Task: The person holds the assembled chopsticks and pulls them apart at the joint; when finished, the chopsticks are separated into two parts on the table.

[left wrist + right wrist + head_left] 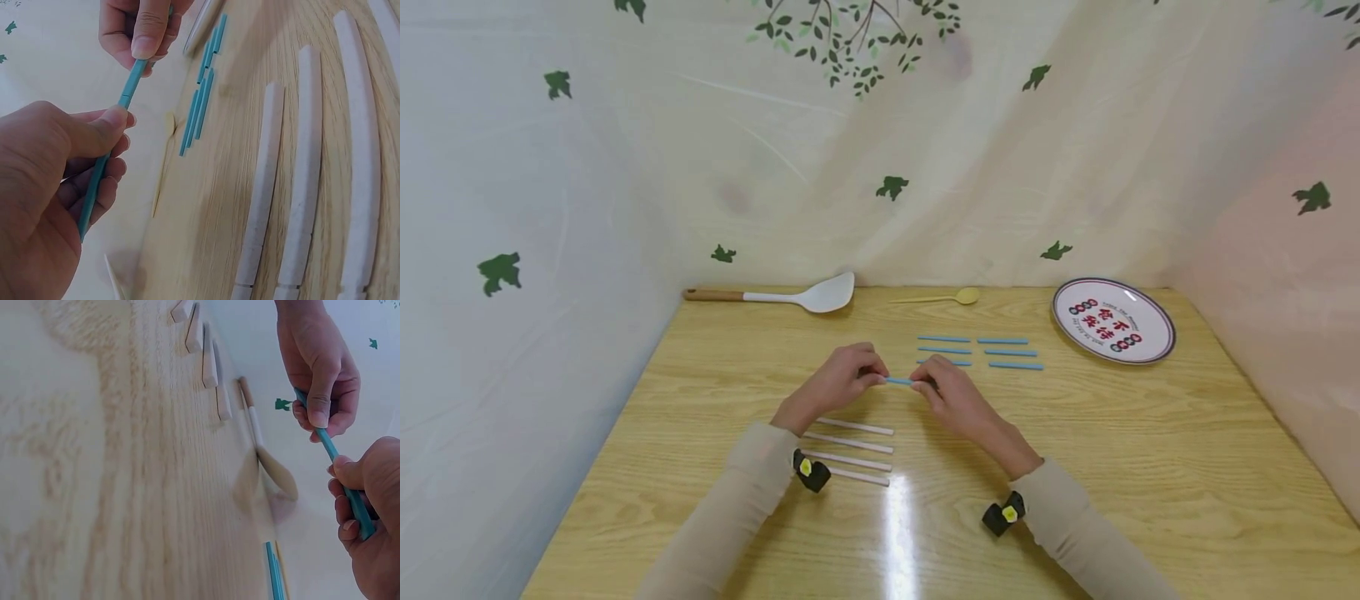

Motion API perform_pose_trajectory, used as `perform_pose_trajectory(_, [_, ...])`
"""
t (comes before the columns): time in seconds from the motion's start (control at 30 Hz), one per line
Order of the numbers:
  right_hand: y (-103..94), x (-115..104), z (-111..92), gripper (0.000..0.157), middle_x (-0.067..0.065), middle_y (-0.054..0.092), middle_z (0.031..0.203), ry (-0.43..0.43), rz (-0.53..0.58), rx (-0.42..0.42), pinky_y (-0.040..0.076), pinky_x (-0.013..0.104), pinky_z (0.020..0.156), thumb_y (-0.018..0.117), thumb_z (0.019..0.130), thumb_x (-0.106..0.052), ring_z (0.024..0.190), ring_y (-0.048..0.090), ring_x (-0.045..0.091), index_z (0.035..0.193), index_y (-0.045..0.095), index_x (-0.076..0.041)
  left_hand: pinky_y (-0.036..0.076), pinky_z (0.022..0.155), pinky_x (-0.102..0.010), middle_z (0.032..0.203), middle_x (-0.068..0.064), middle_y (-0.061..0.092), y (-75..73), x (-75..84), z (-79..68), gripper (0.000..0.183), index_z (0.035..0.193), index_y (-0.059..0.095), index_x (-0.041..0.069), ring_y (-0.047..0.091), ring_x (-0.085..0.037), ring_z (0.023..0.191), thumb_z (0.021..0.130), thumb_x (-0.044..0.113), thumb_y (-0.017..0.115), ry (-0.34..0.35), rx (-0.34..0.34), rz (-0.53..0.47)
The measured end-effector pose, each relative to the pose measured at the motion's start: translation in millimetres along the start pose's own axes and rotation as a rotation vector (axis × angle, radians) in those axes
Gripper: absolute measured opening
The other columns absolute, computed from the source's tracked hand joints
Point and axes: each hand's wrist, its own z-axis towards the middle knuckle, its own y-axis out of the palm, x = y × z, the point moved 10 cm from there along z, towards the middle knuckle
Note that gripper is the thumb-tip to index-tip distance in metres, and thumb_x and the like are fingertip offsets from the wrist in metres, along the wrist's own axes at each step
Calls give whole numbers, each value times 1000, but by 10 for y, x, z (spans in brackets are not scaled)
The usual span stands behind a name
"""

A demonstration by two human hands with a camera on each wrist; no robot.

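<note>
A slim blue stick (900, 381) spans the gap between my two hands above the table. Thumb and fingers of my left hand (848, 375) pinch its left part. On the other part, my right hand (958, 400) grips it the same way. In the left wrist view a thin dark line crosses the stick (127, 95) between the hands. Beyond the right hand, several blue sticks (1011, 352) lie in two short columns. Several thicker white sticks (853, 444) lie side by side below the left hand, their left ends partly hidden by the left arm.
Along the back edge lie a white spatula (827, 293) with a wooden handle and a small yellow spoon (967, 296). A white plate (1078, 329) with red lettering sits at the back right. Patterned cloth (775, 167) walls the table (1150, 483) at the back and sides.
</note>
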Motion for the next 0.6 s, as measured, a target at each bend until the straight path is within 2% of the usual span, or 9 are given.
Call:
perform_pose_trajectory(0.53, [-96, 7, -50, 9, 2, 57, 90, -20, 1, 27, 44, 25, 66, 54, 97, -10, 75, 47, 10, 97, 62, -7, 47, 68, -23, 82, -1, 61, 8, 74, 47, 6, 86, 72, 8, 55, -11, 76, 88, 11, 68, -7, 12, 8])
perform_pose_trajectory(0.6, [-113, 2, -55, 9, 2, 57, 90, -34, 5, 33, 44, 26, 65, 54, 97, -10, 75, 47, 11, 97, 62, -6, 48, 69, -24, 83, -2, 61, 9, 76, 58, 7, 87, 72, 7, 56, -12, 77, 89, 11, 67, 10, 7, 5])
